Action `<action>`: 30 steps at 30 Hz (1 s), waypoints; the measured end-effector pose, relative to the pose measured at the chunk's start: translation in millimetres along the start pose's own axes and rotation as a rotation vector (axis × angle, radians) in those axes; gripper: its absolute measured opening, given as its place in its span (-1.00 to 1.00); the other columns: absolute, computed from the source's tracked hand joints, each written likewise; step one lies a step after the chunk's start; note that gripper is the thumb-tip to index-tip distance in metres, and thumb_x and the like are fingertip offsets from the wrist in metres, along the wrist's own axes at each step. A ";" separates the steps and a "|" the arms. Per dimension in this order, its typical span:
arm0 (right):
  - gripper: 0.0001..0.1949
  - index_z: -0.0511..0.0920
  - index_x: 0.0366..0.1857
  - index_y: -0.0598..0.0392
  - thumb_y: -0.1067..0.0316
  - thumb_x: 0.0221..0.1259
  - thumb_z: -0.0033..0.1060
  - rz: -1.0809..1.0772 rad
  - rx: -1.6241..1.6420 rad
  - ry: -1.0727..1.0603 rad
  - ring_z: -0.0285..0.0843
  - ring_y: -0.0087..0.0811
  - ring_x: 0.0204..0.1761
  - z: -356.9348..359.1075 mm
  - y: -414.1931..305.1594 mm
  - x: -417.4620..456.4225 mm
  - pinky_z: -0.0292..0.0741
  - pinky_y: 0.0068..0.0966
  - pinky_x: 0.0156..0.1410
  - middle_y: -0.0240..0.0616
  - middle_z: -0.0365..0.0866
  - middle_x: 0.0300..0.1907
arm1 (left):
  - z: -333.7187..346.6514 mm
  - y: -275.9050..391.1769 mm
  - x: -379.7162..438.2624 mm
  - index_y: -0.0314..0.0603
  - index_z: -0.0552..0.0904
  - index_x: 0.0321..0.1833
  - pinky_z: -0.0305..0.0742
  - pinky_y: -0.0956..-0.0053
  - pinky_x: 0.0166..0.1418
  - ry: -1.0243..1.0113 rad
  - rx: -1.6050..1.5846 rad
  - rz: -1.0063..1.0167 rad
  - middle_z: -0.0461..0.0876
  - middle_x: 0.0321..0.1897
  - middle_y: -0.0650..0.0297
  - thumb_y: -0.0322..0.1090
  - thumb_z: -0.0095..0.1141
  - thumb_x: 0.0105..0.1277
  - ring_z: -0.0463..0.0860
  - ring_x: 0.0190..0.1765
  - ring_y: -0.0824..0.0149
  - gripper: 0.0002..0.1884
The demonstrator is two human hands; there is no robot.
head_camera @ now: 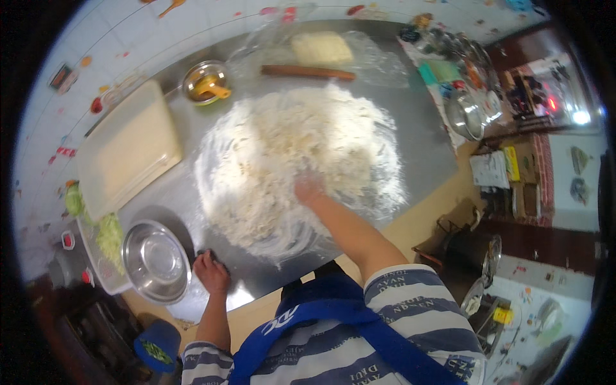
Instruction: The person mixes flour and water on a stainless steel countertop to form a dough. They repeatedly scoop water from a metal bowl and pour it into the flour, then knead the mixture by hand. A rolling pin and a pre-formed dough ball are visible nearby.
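Observation:
A wide spread of flour and crumbly dough (269,192) covers the middle of the steel worktop (428,159). My right hand (309,186) reaches into it, blurred, its fingers hard to make out against the flour. My left hand (211,273) rests on the worktop near its front edge, fingers bent downward; dark patches beside the fingertips look like shadow. Just left of that hand is a shiny metal bowl (156,260) with some whitish residue. Beyond the flour lies a wooden rolling pin (308,72).
A large pale plastic bin (130,144) stands at the left, near a tray of shredded greens (110,240). A small metal bowl holds an orange-handled utensil (214,90). Behind the rolling pin, a pale dough slab (322,48) lies on clear plastic. Pots (466,115) crowd the right side.

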State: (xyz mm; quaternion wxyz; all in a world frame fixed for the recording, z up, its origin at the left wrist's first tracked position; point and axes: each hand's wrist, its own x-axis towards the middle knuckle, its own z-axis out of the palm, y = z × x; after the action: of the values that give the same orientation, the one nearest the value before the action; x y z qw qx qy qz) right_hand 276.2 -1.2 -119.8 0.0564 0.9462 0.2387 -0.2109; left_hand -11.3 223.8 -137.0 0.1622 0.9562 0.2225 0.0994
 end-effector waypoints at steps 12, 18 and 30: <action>-0.77 0.59 -0.35 0.11 0.38 -0.04 -0.10 -0.145 -0.046 0.115 0.43 -0.21 0.00 -15.7 49.6 83.6 0.40 -0.24 -0.02 -0.11 0.52 -0.13 | 2.6 16.7 1.4 -0.19 0.37 0.03 0.17 0.11 0.09 -0.014 0.012 -0.022 0.33 -0.10 -0.01 -0.41 -0.10 0.05 0.29 -0.01 -0.03 -0.60; -0.63 0.45 -0.07 0.22 0.32 0.01 -0.08 -0.251 -0.382 0.207 0.24 -0.09 0.16 -49.0 85.3 36.1 0.07 -0.26 0.31 0.01 0.39 0.01 | 0.1 11.9 1.5 -0.18 0.37 0.03 0.17 0.10 0.08 0.020 0.024 -0.037 0.33 -0.10 -0.02 -0.43 -0.11 0.05 0.29 -0.01 -0.04 -0.60; -0.68 0.47 -0.19 0.17 0.20 0.02 -0.03 -0.163 -0.205 -0.078 0.44 -0.12 -0.05 -88.9 121.8 161.7 0.35 -0.30 0.05 -0.06 0.52 -0.16 | -7.3 9.0 2.0 -0.20 0.39 0.00 0.22 0.17 0.01 0.057 0.010 -0.039 0.35 -0.19 0.03 -0.52 -0.13 0.02 0.34 -0.10 0.01 -0.60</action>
State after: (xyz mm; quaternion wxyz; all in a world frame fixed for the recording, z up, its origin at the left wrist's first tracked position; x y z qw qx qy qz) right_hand 496.1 -20.7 -107.5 0.1447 0.9041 0.3327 -0.2260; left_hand -8.0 219.0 -126.8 0.1531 0.9492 0.2461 0.1225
